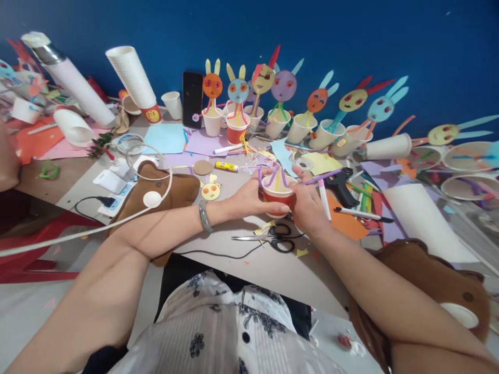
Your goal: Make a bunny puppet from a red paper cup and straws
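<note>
Between my two hands is a red and white paper cup [276, 196] with purple and yellow paper strips [279, 181] standing up inside it. My left hand [251, 196] wraps the cup's left side, its thumb across the front. On the other side, my right hand [310, 208] is closed against the cup's right edge; its fingertips are partly hidden. A purple strip [323, 177] sticks out to the right beside that hand. Just below the cup lie black-handled scissors [273, 239] with yellow paper scraps. A yellow paper rabbit face [210, 191] lies left of my left hand.
Several cups with paper rabbits [212, 122] line the blue wall. At right are a black glue gun [343, 188] and markers [364, 214]. Left stand a cup stack [130, 72], a flask [74, 85] and a phone [192, 98]. A white cable [97, 232] crosses a power strip [113, 200].
</note>
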The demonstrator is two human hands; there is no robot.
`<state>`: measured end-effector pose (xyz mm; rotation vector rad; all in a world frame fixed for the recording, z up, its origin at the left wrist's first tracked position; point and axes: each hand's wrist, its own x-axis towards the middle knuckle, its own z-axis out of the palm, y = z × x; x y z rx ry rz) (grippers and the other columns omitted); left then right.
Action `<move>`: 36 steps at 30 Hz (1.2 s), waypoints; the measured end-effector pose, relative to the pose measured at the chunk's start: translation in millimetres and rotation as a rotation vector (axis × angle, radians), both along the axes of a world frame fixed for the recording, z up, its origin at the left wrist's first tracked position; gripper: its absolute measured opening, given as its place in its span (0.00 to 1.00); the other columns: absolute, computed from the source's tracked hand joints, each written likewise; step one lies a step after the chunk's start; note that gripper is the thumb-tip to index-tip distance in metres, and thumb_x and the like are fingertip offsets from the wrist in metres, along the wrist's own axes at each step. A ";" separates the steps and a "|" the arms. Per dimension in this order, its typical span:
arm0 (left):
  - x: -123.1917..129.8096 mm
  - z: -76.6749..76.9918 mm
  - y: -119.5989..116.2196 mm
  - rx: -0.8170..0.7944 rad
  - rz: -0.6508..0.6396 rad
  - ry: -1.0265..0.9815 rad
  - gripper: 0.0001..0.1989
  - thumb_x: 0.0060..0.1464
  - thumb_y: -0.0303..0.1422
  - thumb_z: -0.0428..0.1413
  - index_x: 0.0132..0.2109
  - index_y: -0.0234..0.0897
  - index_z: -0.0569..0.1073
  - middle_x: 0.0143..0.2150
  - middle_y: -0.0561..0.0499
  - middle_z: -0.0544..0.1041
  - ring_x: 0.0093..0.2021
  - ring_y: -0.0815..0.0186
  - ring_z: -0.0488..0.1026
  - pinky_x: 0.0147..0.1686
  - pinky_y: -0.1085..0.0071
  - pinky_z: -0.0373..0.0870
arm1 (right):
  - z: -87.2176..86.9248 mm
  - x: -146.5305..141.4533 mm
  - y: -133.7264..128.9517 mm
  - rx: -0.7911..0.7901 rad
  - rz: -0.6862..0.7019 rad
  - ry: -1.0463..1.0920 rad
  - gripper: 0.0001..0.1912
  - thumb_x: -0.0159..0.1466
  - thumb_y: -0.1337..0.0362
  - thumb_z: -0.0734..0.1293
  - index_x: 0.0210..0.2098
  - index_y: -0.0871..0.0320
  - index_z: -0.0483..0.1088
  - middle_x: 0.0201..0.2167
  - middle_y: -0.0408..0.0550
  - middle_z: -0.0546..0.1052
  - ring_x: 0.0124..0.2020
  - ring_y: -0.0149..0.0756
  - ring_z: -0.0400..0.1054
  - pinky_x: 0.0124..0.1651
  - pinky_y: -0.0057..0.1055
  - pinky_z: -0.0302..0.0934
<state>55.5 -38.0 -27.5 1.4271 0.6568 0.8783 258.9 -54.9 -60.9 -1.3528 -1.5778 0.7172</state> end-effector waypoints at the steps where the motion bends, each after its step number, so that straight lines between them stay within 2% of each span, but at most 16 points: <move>1: 0.2 -0.3 0.4 0.009 0.014 0.001 0.55 0.38 0.54 0.78 0.67 0.38 0.64 0.65 0.34 0.72 0.65 0.45 0.73 0.67 0.47 0.68 | 5.3 -2.3 -2.6 -0.076 -0.071 0.024 0.29 0.72 0.41 0.62 0.67 0.41 0.68 0.64 0.51 0.76 0.64 0.60 0.74 0.64 0.65 0.73; 3: -0.2 0.4 0.9 0.027 0.026 0.003 0.56 0.39 0.53 0.78 0.68 0.36 0.63 0.64 0.33 0.73 0.65 0.45 0.73 0.68 0.47 0.67 | 15.2 -7.4 -7.1 -0.161 -0.118 0.063 0.30 0.70 0.42 0.65 0.68 0.43 0.68 0.64 0.53 0.76 0.66 0.60 0.72 0.68 0.65 0.69; 5: -1.4 1.4 1.0 0.041 0.035 0.015 0.54 0.42 0.52 0.77 0.68 0.35 0.62 0.63 0.33 0.73 0.65 0.45 0.73 0.69 0.47 0.66 | 21.8 -12.0 -10.0 -0.150 -0.099 0.080 0.31 0.70 0.44 0.67 0.69 0.43 0.66 0.63 0.53 0.77 0.67 0.59 0.71 0.70 0.63 0.67; 10: -2.2 -7.2 3.5 0.077 0.074 0.028 0.52 0.44 0.51 0.76 0.68 0.37 0.62 0.63 0.35 0.73 0.65 0.46 0.73 0.69 0.45 0.66 | 24.9 -16.4 -11.5 -0.107 -0.026 0.055 0.29 0.72 0.47 0.64 0.69 0.47 0.62 0.58 0.55 0.80 0.61 0.57 0.76 0.65 0.62 0.71; 13: -1.6 -13.3 5.1 0.099 0.067 0.014 0.48 0.46 0.48 0.75 0.66 0.37 0.61 0.64 0.35 0.73 0.64 0.47 0.73 0.68 0.46 0.68 | 27.5 -15.3 -9.9 -0.119 -0.001 0.007 0.26 0.72 0.47 0.63 0.64 0.51 0.64 0.60 0.59 0.79 0.62 0.58 0.75 0.64 0.60 0.71; 16: -2.1 -11.1 4.3 0.139 0.081 0.054 0.42 0.49 0.44 0.72 0.63 0.36 0.61 0.63 0.35 0.74 0.63 0.48 0.75 0.67 0.48 0.69 | 32.8 -13.5 -7.5 -0.122 0.066 -0.056 0.24 0.72 0.43 0.62 0.58 0.52 0.68 0.58 0.59 0.80 0.62 0.59 0.75 0.64 0.60 0.70; 18: -2.6 -6.6 2.7 0.164 0.095 0.092 0.39 0.50 0.41 0.71 0.62 0.37 0.61 0.61 0.36 0.76 0.61 0.49 0.76 0.66 0.48 0.70 | 36.3 -12.6 -6.5 -0.118 0.104 -0.102 0.28 0.71 0.38 0.61 0.57 0.53 0.69 0.57 0.59 0.81 0.60 0.59 0.76 0.63 0.60 0.70; 22: -2.3 -1.1 0.5 0.203 0.113 0.119 0.33 0.50 0.39 0.67 0.59 0.36 0.63 0.58 0.37 0.77 0.61 0.48 0.76 0.65 0.48 0.71 | 40.6 -12.2 -7.1 -0.106 0.124 -0.182 0.42 0.66 0.26 0.58 0.58 0.57 0.70 0.56 0.63 0.81 0.54 0.61 0.78 0.60 0.60 0.70; 26: -2.0 -2.9 1.5 0.199 0.089 0.131 0.34 0.48 0.37 0.67 0.58 0.35 0.63 0.55 0.39 0.79 0.59 0.49 0.77 0.63 0.49 0.73 | 42.2 -13.3 -8.3 -0.154 0.157 -0.184 0.51 0.60 0.23 0.64 0.64 0.57 0.66 0.51 0.63 0.82 0.49 0.63 0.79 0.54 0.60 0.74; 28: -2.1 -4.7 2.5 0.164 0.067 0.109 0.36 0.46 0.38 0.69 0.58 0.36 0.63 0.57 0.38 0.78 0.59 0.48 0.78 0.61 0.50 0.75 | 42.4 -14.4 -7.9 -0.155 0.207 -0.152 0.51 0.60 0.24 0.66 0.66 0.56 0.64 0.54 0.64 0.81 0.52 0.65 0.79 0.54 0.62 0.74; 31: -1.7 -6.7 3.5 0.116 0.043 0.066 0.39 0.45 0.38 0.70 0.59 0.35 0.61 0.59 0.36 0.77 0.59 0.48 0.78 0.61 0.48 0.75 | 41.6 -16.4 -7.1 -0.110 0.275 -0.103 0.47 0.62 0.26 0.66 0.66 0.53 0.63 0.59 0.63 0.79 0.59 0.65 0.76 0.61 0.64 0.71; 36: -0.4 -6.7 3.7 0.076 0.013 0.010 0.40 0.45 0.38 0.73 0.60 0.36 0.62 0.61 0.35 0.78 0.60 0.48 0.79 0.62 0.49 0.76 | 40.3 -19.8 -8.7 -0.056 0.298 -0.063 0.45 0.64 0.28 0.66 0.69 0.51 0.61 0.65 0.62 0.74 0.65 0.64 0.72 0.67 0.64 0.67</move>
